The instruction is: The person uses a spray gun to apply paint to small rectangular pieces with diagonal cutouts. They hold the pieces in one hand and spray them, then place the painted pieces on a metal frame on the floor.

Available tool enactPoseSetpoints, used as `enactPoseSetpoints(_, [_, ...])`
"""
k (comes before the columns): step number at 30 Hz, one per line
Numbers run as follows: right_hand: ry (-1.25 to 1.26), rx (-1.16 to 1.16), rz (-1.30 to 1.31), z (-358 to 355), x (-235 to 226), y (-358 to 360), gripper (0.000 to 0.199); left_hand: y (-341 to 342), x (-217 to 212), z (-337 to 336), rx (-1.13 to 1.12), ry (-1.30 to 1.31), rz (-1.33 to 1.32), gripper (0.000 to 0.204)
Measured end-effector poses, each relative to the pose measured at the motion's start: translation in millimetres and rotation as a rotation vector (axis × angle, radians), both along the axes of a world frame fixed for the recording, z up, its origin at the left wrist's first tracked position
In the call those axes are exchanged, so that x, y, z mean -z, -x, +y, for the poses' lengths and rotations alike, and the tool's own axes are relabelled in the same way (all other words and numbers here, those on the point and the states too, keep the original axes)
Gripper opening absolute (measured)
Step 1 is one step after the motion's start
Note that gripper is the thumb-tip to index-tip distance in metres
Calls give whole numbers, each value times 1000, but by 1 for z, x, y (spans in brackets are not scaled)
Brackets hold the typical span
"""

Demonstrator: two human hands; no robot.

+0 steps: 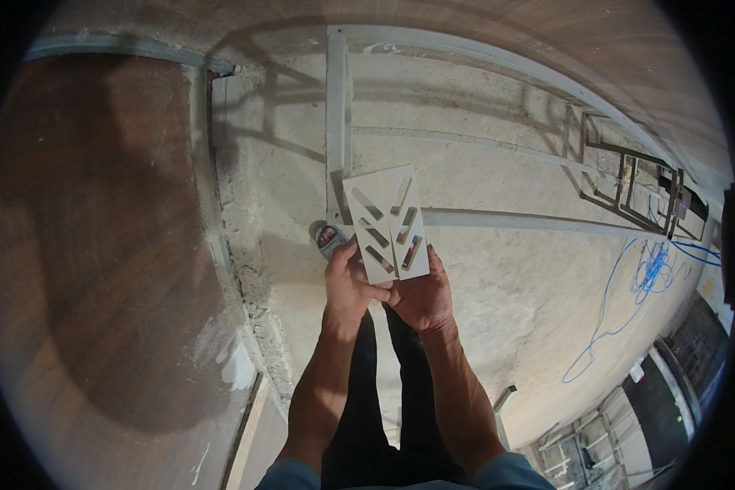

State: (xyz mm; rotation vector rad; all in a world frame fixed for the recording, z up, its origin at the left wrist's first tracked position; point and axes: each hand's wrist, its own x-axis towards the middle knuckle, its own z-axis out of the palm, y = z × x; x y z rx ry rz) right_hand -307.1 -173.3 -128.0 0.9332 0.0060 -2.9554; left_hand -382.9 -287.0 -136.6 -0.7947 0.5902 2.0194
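Remote watch, head view, noted left to right.

Left of frame: a large brown board (98, 204), apart from the hands. Just left of centre, what I take for a shoe (329, 238), partly behind the left hand.

Left hand (347, 282): narrow grip, holding the plates. I see its thumb along their lower-left edge and a finger reaching under the near edge; the others are hidden behind, so I cannot tell their spread.

Plates (388, 229): centre of frame, off the floor (498, 286), held between both hands. Two pale, flat pieces side by side, seam down the middle, three slanted slots in each. My estimate: light and stiff, dry rather than slippery. The narrow strips between slots look the weakest part; material uncertain, so I would treat corners as chippable. I judge the best hold to be along the solid outer edges, palms beneath, with light inward pressure so the two pieces do not slide along the seam. I would avoid hooking fingers through slots.

Right hand (425, 302): cupped at the lower-right corner, also holding the plates, a digit up the right edge; remaining fingers mostly hidden.

Right of centre, a grey bar (498, 219) runs behind the plates. Upper right: dark frame (621, 155). Right: loose blue cord (652, 271).
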Motion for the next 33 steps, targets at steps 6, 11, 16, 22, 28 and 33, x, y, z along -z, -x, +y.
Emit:
enactPoseSetpoints(6, [28, -17, -43, 6, -1, -2, 74, 32, -26, -22, 207, 730, 677, 42])
enactPoseSetpoints(11, [-23, -31, -49, 8, -6, 1, 74, 98, -87, -15, 453, 1052, 1196, 38])
enactPoseSetpoints(16, [-53, -49, -61, 10, -13, 2, 75, 162, -116, 40, 1065, 897, 1531, 40])
enactPoseSetpoints(22, [-58, -47, -69, 16, -21, 1, 77, 186, -115, 82, 1565, 692, 1344, 54])
enactPoseSetpoints(28, [-47, -80, -52, 31, -28, -2, 83, 195, -102, 90, 1532, 564, 1249, 68])
enactPoseSetpoints(33, [-80, -101, -53, 43, -31, -6, 84, 194, -106, 95, 1621, 575, 1135, 48])
